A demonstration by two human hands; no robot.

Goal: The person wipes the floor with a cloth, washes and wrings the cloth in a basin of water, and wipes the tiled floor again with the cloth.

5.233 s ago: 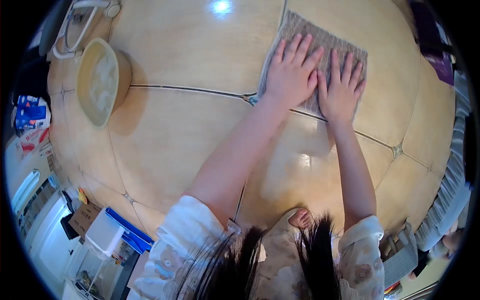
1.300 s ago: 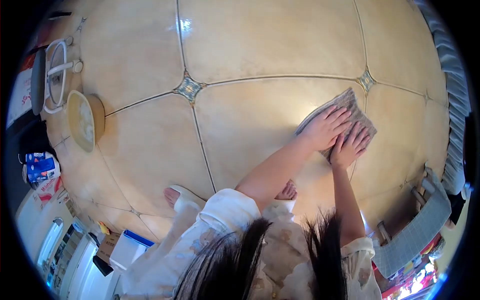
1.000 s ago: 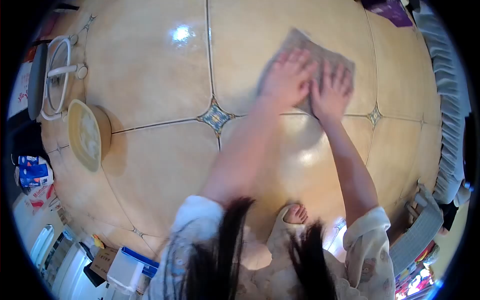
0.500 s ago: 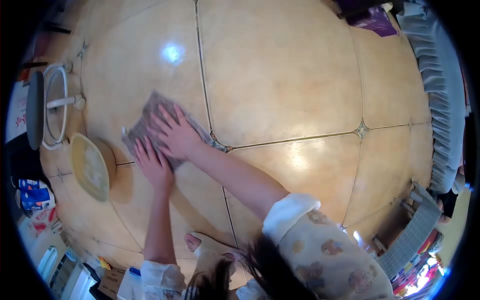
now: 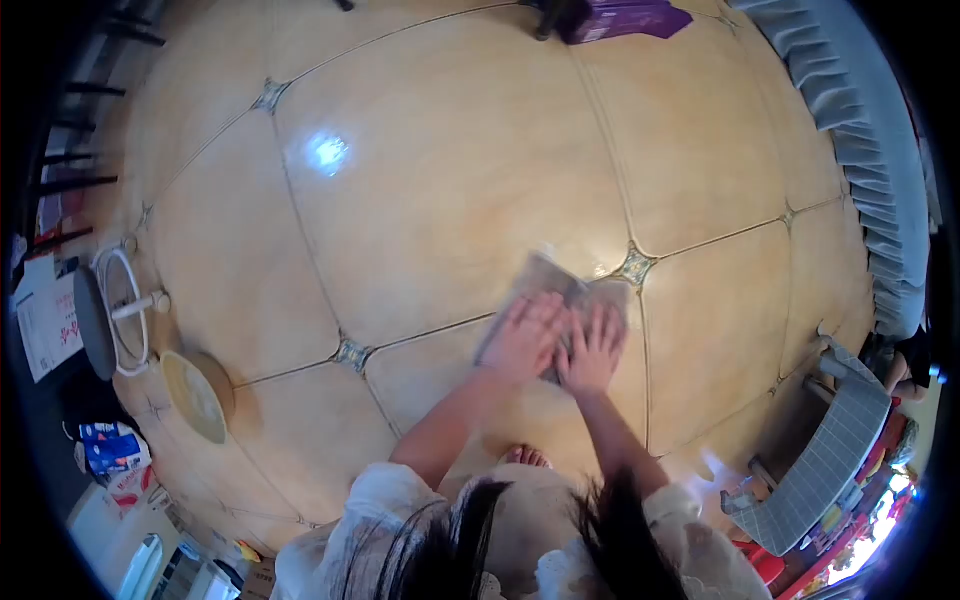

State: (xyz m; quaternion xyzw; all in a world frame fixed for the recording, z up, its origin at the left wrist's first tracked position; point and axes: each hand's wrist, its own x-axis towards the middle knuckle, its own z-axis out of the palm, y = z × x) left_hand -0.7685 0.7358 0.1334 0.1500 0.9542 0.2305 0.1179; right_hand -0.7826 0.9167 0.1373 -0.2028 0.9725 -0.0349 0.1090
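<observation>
A greyish-brown cloth (image 5: 545,275) lies spread on the tiled floor (image 5: 440,200), close to a patterned corner inlay (image 5: 637,265). My left hand (image 5: 525,338) rests flat on the cloth's left part, fingers pointing up and to the right. Beside it, my right hand (image 5: 592,352) presses flat on the right part with its fingers apart. Both palms face down and neither hand is closed round the cloth. Some of the cloth is hidden under the hands, and its edges are slightly blurred.
At left stand a yellowish basin (image 5: 200,395) and a white-framed object with wheels (image 5: 130,315). A purple box (image 5: 625,20) is at the top. Pale pleated fabric (image 5: 850,150) hangs along the right, above a grey checked low seat (image 5: 830,455). A bare foot (image 5: 528,457) is below my hands.
Both hands and the cloth have moved right across the floor, from near one corner inlay to near another. The view has shifted too. The hands now lie side by side.
</observation>
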